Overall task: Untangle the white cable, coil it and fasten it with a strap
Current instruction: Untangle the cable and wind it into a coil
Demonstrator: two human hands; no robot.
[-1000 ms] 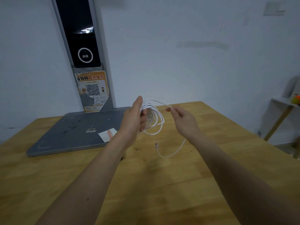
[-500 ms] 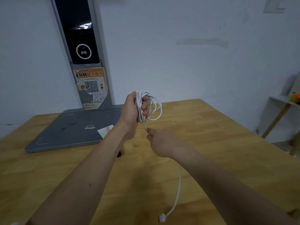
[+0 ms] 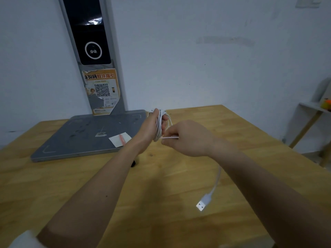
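The white cable (image 3: 159, 126) is wound in several loops around my left hand (image 3: 152, 129), which is closed on the coil above the wooden table. My right hand (image 3: 188, 138) sits just right of it and pinches a taut stretch of the same cable. From under my right hand the free tail hangs down, ending in a white USB plug (image 3: 203, 204) that dangles over the table. A small black object (image 3: 133, 163), possibly the strap, lies on the table mostly hidden under my left forearm.
A grey flat base (image 3: 86, 136) with a tall upright post and a QR-code sticker stands at the back left of the wooden table (image 3: 161, 194). A white paper slip (image 3: 119, 139) lies on the base. A small shelf (image 3: 311, 113) stands at the far right.
My right hand came from the coil's right side down below it, drawing the cable tail taut. The coil tightened around my left hand, and the plug end now hangs lower right.
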